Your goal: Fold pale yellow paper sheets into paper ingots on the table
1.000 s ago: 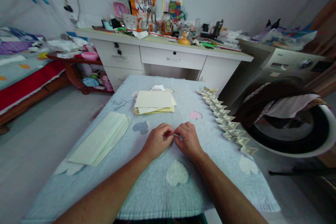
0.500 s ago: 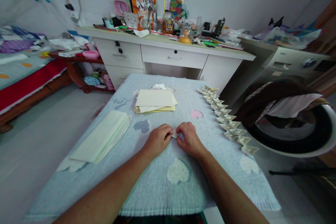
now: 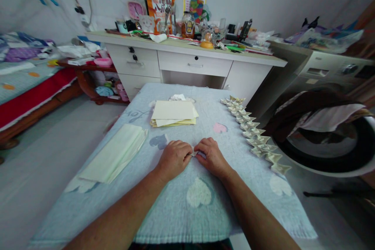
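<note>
Between my fingertips is a small folded piece of paper [image 3: 193,153], pale and mostly hidden by the fingers. My left hand [image 3: 175,159] pinches its left side, and my right hand [image 3: 211,156] pinches its right side. Both hands are low over the cloth-covered table [image 3: 164,215]. Beyond them lies a stack of cream paper sheets [image 3: 173,110]. To the left is a pile of long, pale green folded paper [image 3: 115,152]. A row of folded paper pieces with pointed ends [image 3: 254,134] runs along the table's right side.
A white desk [image 3: 187,60] crowded with jars, a bag and small items stands behind the table. On the right, a washing machine [image 3: 316,72] has its round door open with clothes hanging out. A bed [image 3: 32,82] is at the left.
Both hands still pinch the small paper. My left hand has turned slightly, its back now more toward me, and the paper sits a little further left. The view has shifted slightly.
</note>
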Tool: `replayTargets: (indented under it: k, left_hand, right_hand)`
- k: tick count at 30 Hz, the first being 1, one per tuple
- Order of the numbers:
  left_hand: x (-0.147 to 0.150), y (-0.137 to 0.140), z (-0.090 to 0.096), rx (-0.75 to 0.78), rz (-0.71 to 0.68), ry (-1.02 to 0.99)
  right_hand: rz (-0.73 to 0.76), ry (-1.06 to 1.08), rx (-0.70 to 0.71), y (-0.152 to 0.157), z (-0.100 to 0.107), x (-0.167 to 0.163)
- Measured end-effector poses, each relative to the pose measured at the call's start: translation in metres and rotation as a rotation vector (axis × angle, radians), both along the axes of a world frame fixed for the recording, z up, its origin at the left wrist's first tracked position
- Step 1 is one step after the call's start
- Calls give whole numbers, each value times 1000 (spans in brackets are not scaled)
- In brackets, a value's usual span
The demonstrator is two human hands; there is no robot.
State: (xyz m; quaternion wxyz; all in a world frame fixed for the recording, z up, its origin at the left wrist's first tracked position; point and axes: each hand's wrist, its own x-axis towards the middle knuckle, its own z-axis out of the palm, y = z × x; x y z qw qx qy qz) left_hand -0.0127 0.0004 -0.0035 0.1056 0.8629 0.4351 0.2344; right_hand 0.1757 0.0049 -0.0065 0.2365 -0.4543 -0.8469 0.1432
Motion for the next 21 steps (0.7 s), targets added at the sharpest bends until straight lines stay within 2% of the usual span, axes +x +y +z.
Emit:
replayTargets:
  k: [5, 21]
  left_hand:
    - [1, -2, -1, 35, 10, 30]
    - [2, 1, -5, -68, 30, -63]
  right_hand:
    - [17, -5, 19, 1, -2, 0]
    - [-32, 27, -60, 2, 1, -1]
